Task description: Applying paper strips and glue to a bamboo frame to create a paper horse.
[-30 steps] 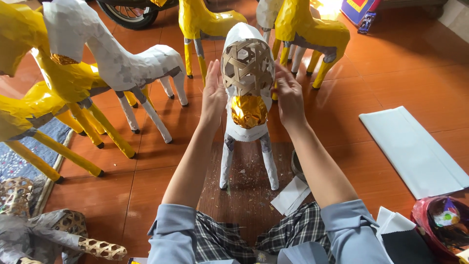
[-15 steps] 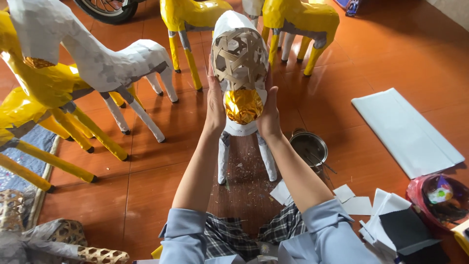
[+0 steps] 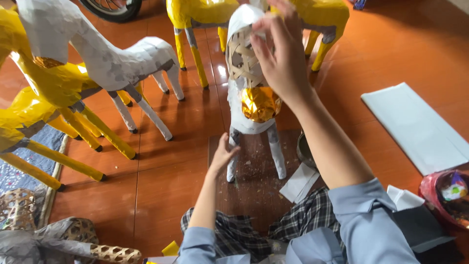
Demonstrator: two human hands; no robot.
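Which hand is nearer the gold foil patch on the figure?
Right. The right hand rests on the woven head just above the gold foil patch; the left hand is lower, at the figure's front leg.
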